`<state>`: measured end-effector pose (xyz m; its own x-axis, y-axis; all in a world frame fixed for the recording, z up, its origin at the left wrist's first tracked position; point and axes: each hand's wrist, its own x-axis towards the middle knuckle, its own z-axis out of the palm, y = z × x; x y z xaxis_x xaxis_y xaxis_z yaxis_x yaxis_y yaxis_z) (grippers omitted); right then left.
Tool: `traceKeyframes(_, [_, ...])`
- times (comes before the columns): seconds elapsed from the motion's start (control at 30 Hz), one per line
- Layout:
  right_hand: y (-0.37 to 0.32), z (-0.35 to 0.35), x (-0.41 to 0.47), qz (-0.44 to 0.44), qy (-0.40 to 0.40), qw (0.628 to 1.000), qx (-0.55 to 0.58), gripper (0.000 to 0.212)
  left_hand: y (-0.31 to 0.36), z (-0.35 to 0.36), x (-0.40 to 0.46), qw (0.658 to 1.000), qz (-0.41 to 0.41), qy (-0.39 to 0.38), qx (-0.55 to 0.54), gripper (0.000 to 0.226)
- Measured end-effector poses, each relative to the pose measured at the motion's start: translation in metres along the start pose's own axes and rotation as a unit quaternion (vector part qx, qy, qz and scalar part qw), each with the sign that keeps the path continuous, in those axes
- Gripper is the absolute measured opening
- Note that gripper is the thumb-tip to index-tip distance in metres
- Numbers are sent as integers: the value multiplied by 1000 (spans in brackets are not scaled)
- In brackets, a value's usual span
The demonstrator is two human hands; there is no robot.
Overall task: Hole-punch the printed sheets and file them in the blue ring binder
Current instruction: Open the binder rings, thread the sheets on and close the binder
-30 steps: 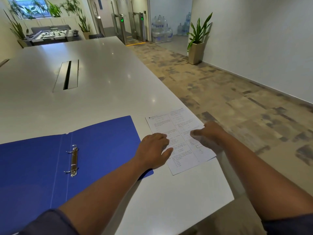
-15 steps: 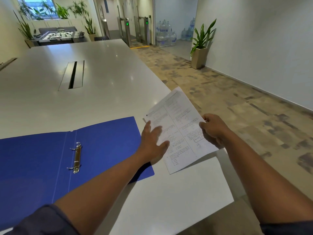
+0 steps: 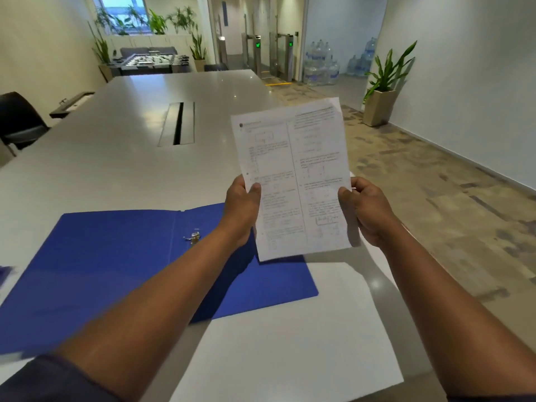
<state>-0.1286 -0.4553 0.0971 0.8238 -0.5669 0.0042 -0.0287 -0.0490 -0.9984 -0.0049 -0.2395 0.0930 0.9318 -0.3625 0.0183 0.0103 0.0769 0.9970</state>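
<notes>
I hold the printed sheets [image 3: 293,169] upright in the air above the table, text facing me. My left hand [image 3: 242,207] grips their left edge and my right hand [image 3: 365,210] grips their right edge, thumbs on the front. Below them the blue ring binder [image 3: 116,262] lies open and flat on the table, its metal ring mechanism [image 3: 193,237] partly hidden behind my left forearm. No hole punch is in view.
The long white table [image 3: 130,126] has a cable slot [image 3: 177,123] in its middle. A dark chair [image 3: 20,123] stands at the left. A potted plant [image 3: 383,88] and water bottles [image 3: 322,65] stand by the right wall. The table's right edge borders carpeted floor.
The sheets lay flat on the table under both hands a second ago. Both hands have since lifted them off the table and raised them upright in front of me.
</notes>
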Motion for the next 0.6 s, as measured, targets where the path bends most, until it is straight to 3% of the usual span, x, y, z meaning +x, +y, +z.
traceKeyframes(0.2, [-8,67,-6,-43,-63,996,35,21,17,-56,-4,993,108,45,31,15])
traceKeyframes(0.4, [9,95,-13,-15,-80,997,-7,18,-12,-79,-14,997,47,53,15,18])
traceKeyframes(0.6, [-17,105,-12,-38,-49,997,-54,26,6,-93,-13,997,41,46,44,16])
